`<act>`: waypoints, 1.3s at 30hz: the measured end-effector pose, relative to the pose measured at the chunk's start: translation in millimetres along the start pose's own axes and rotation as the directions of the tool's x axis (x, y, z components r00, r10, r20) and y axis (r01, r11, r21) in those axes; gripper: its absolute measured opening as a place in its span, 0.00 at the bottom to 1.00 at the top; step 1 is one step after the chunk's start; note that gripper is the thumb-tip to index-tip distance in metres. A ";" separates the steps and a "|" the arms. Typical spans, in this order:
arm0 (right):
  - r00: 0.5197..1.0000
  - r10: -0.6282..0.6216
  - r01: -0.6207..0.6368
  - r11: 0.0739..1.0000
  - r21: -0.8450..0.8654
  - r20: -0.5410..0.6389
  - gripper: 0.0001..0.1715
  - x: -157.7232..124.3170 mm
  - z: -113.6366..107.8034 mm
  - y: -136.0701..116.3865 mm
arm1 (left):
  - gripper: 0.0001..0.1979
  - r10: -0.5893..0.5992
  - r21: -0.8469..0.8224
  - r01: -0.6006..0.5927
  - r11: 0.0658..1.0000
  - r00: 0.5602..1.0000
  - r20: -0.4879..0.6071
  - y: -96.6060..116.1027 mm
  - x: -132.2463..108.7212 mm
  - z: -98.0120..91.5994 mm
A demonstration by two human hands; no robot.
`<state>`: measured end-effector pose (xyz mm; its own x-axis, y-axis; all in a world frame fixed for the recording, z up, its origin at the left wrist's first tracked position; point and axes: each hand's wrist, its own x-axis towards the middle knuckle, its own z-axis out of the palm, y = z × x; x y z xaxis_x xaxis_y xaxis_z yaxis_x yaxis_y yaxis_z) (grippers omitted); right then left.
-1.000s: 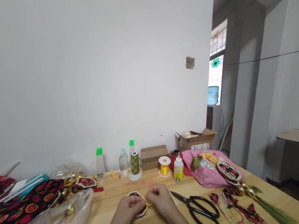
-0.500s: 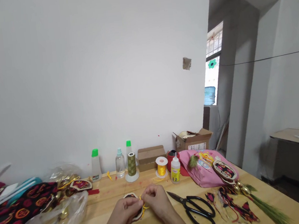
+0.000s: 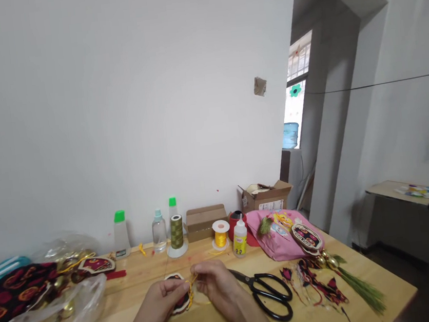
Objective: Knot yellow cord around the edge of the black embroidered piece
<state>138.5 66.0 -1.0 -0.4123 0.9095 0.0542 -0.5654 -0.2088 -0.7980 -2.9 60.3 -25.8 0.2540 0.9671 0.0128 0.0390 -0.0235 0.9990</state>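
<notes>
Now, lower centre, my left hand (image 3: 163,297) and right hand (image 3: 218,284) pinch the yellow cord (image 3: 191,286); a slack grip may lose it

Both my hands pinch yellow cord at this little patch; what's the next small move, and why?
Probably pull the yellow cord snug with the right hand while the left hand steadies the patch: the cord seems to loop loosely at the patch's edge.

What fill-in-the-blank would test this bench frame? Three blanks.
The left hand and right hand pinch a ___ cord between them.
The scissors beside the right hand have ___ handles.
The cloth bag behind the scissors is ___.
Missing: yellow; black; pink.
</notes>
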 end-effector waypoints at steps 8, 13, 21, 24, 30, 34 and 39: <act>0.975 -0.193 0.143 0.922 0.360 0.107 0.10 -15.3 -0.2 -30.5 | 0.17 -0.003 0.048 0.008 0.999 0.992 -0.123 -4.7 -2.3 -0.9; 0.930 -0.368 0.360 0.899 0.250 -0.017 0.18 -14.9 -3.6 -42.8 | 0.17 -0.008 0.024 0.012 1.000 0.986 -0.166 -1.3 -5.7 2.5; 0.977 -0.208 0.164 0.647 -0.745 0.035 0.14 6.9 -11.6 18.3 | 0.16 0.024 0.033 -0.019 0.999 0.987 -0.156 5.4 -10.8 5.4; 0.995 -0.095 0.070 0.665 -0.743 0.008 0.17 6.4 -14.2 20.4 | 0.13 0.003 0.030 0.002 1.000 0.984 -0.177 5.2 -10.7 5.9; 0.995 -0.094 0.086 0.647 -0.757 0.033 0.11 8.4 -24.7 21.2 | 0.14 0.007 0.027 -0.002 1.000 0.982 -0.188 5.7 -9.6 6.5; 0.979 -0.194 0.151 0.523 -0.839 0.055 0.08 7.6 -31.3 20.5 | 0.14 0.008 -0.020 -0.012 1.000 0.984 -0.176 0.9 -6.8 5.2; 0.948 -0.309 0.190 0.354 -0.916 0.077 0.06 3.0 -29.5 14.0 | 0.14 -0.021 -0.070 0.009 0.998 0.984 -0.179 -1.3 -5.9 4.5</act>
<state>150.4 76.5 -29.7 -0.2715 0.8988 0.3441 0.3755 0.4281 -0.8221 -0.1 53.4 -27.4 0.0758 0.9971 -0.0006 -0.0262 0.0025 0.9997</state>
